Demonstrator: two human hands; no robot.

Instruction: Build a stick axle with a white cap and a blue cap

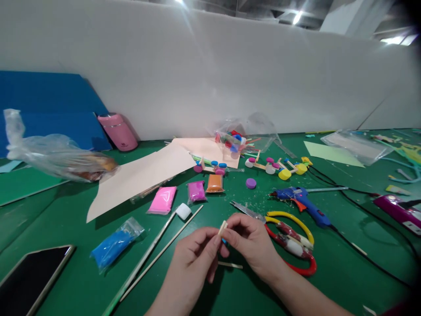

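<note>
Just in front of me, my left hand [196, 251] and my right hand [251, 243] meet, fingertips pinched on short pale wooden sticks [222, 227]. A bit of blue [224, 241] shows between the fingers; its kind is hidden. On the table below lies another short wooden stick [230, 265]. Beside my right hand rest scissors [291, 241] with one yellow and one red handle, their blades apart. A long thin wooden stick [171, 241] and a clear, long glue stick [144, 259] lie left of my left hand, near a white block [183, 212].
A blue glue gun [301, 199] with its cord lies at right. Packets of pink [162, 199], purple [196, 191], orange [215, 183] and blue clay [116, 243] are scattered about. Small wheeled stick models [263, 166] stand behind. A phone [33, 278] lies at front left.
</note>
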